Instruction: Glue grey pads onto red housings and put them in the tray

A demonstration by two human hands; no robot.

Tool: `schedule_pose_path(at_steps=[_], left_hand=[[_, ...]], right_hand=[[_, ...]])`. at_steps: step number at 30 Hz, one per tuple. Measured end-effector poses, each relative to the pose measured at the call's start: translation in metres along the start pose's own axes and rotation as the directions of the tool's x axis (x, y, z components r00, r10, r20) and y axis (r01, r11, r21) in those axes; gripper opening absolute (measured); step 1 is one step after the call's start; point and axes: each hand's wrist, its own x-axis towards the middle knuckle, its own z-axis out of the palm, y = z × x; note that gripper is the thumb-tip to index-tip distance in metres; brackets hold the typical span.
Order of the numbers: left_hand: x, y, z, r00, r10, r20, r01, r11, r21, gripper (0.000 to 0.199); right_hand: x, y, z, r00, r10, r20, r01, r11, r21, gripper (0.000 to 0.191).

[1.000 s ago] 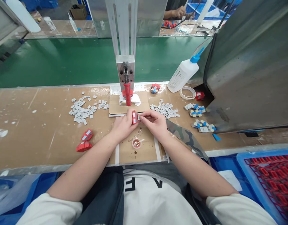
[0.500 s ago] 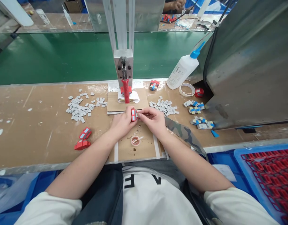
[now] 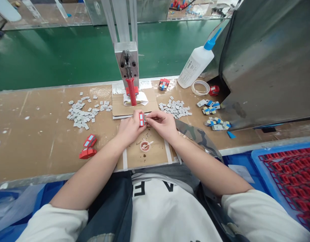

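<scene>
My left hand [image 3: 130,129] is closed round a small red toy car [image 3: 141,120] with pale windows, held upright over the cardboard mat. The fingers of my right hand [image 3: 163,125] are pinched together against the car's right side, on what looks like a small grey piece, mostly hidden by the fingertips. Just below the hands sits a small round cup [image 3: 145,146] of reddish-brown liquid with a thin pale stick in it. Small grey tiles [image 3: 175,108] lie piled beyond my right hand, and another heap of grey tiles [image 3: 81,116] spreads to the left.
Ahead stands a press with a red lever handle [image 3: 131,92]. Two red toy cars [image 3: 88,153] lie at left. A white bottle with a blue nozzle [image 3: 195,67], a tape roll [image 3: 200,88] and taped grey parts [image 3: 216,124] are at right. A blue crate [image 3: 258,158] holds red parts.
The view has shifted slightly, so the bench sits higher in it. Both hands keep the car between them, with the right fingertips still against its side; the grey piece shows less now.
</scene>
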Motion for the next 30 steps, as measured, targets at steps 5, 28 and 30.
schedule_pose_path(at_steps=[5, 28, 30], left_hand=[[-0.005, -0.006, 0.0, 0.992, 0.104, -0.071, -0.114, 0.981, -0.156, 0.043], [-0.01, -0.011, -0.001, 0.965, 0.256, -0.06, -0.262, 0.92, -0.292, 0.038], [-0.01, -0.011, -0.002, 0.971, 0.229, -0.072, -0.24, 0.932, -0.271, 0.038]], right_hand=[[0.002, -0.007, -0.007, 0.996, -0.03, 0.085, 0.021, 0.995, 0.094, 0.049], [-0.005, -0.014, -0.016, 0.941, 0.069, 0.331, -0.057, 0.997, -0.045, 0.05], [-0.005, -0.014, -0.017, 0.942, 0.021, 0.334, 0.015, 0.995, -0.103, 0.045]])
